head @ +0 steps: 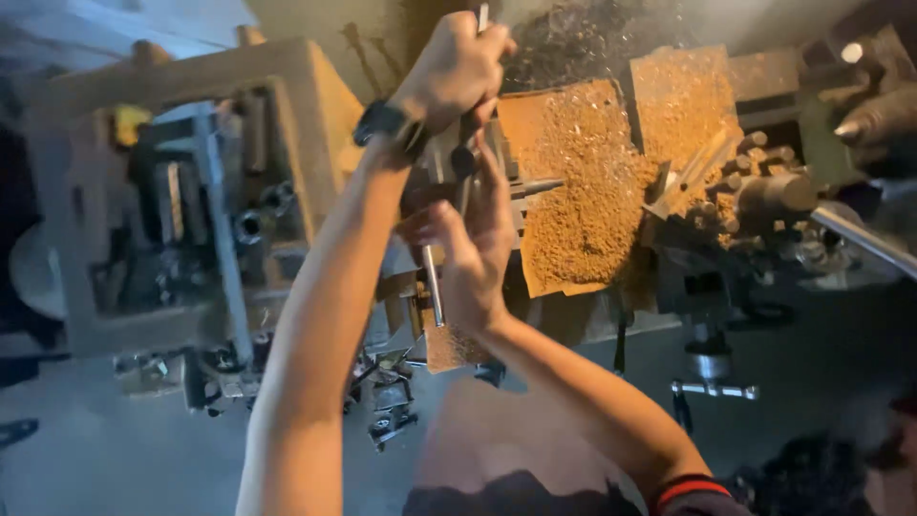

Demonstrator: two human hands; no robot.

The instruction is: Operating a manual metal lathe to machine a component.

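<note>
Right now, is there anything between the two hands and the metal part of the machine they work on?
Nothing visible. The left hand grips a lever handle above, and the right hand already touches the metal fitting, beside the shavings.

A smooth, bright metal rod (433, 285) is seen beside the right hand (475, 250), and a thin metal handle (482, 16) is gripped in the left hand (457, 69), whose wrist is ringed by a matt black watch (387, 122). The lathe (611, 182) is covered in rough, golden, grainy shavings (583, 191), while the machine body (191, 191) is finished in dull, worn beige paint.
</note>
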